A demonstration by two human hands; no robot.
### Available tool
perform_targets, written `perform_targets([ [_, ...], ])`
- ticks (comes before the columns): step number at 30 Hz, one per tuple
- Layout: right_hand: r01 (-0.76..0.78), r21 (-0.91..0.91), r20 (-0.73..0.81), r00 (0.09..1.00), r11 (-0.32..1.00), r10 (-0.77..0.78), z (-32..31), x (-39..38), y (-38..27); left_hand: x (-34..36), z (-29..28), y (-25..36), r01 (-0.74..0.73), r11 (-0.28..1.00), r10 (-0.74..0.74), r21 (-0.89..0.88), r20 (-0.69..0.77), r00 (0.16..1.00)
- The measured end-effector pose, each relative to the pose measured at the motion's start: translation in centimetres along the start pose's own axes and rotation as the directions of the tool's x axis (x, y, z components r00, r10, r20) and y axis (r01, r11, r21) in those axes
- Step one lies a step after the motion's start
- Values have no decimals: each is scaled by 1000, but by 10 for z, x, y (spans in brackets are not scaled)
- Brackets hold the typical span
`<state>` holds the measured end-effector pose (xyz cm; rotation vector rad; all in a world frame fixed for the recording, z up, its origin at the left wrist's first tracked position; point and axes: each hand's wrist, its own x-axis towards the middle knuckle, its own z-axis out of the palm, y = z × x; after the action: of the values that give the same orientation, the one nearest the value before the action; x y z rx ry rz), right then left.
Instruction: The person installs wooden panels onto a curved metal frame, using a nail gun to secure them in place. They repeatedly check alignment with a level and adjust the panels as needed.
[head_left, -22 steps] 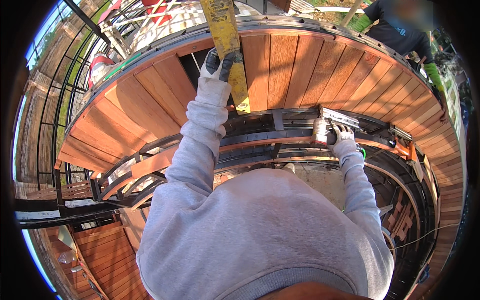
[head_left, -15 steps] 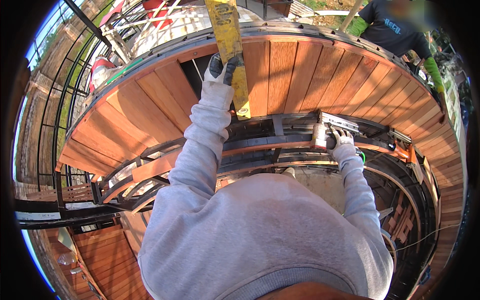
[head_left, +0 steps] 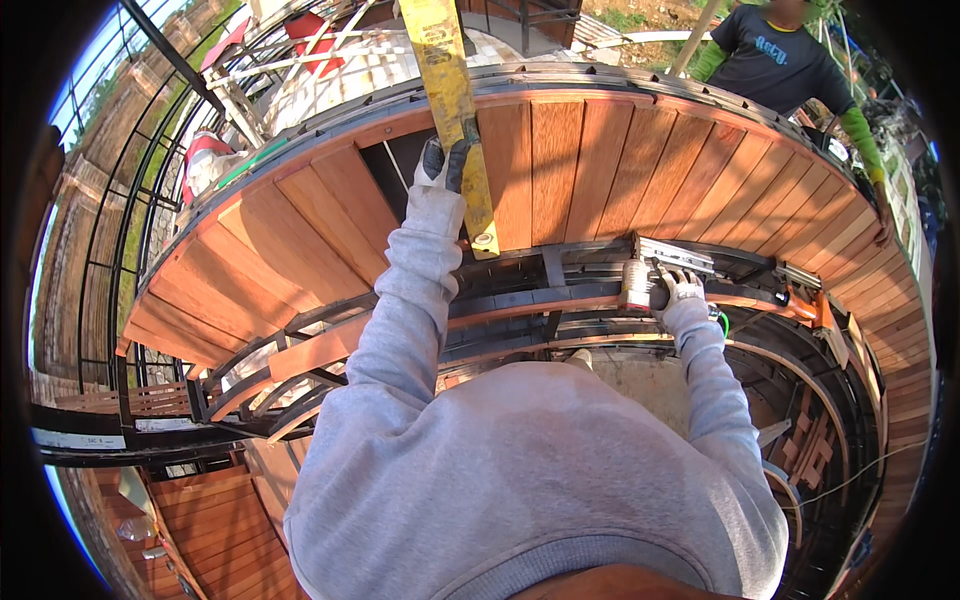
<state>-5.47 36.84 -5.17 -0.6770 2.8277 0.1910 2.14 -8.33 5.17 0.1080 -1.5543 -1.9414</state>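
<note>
The left hand (head_left: pixel 441 168), gloved, is clamped on a yellow level (head_left: pixel 450 95) lying near-to-far across the curved wooden planks (head_left: pixel 577 165), while the right hand (head_left: pixel 684 288), well apart, grips a power tool (head_left: pixel 636 286) beside the planks' near edge, farther right.

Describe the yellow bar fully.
The yellow bar looks like scuffed, painted metal: long, straight, flat-faced, with dark markings higher up and a small round fitting near its lower end. It slants across the curved row of wooden planks, its upper end out of frame. The gloved left hand holds it partway along.
</note>
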Motion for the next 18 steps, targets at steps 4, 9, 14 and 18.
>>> perform_targets([
  [4,-2,1,3,1000,1000,2,0,0,0,-8,8,11,50,993,-53,102,20,998],
  [9,-30,-9,43,999,1000,30,-4,-1,-2,-6,11,8,35,954,-49,297,41,998],
  [14,2,25,-9,1000,1000,-2,-9,-3,-5,14,-19,-35,89,986,-99,141,65,993],
  [18,23,35,-12,1000,999,-22,-14,-8,-6,8,-9,-24,96,956,-122,276,80,989],
])
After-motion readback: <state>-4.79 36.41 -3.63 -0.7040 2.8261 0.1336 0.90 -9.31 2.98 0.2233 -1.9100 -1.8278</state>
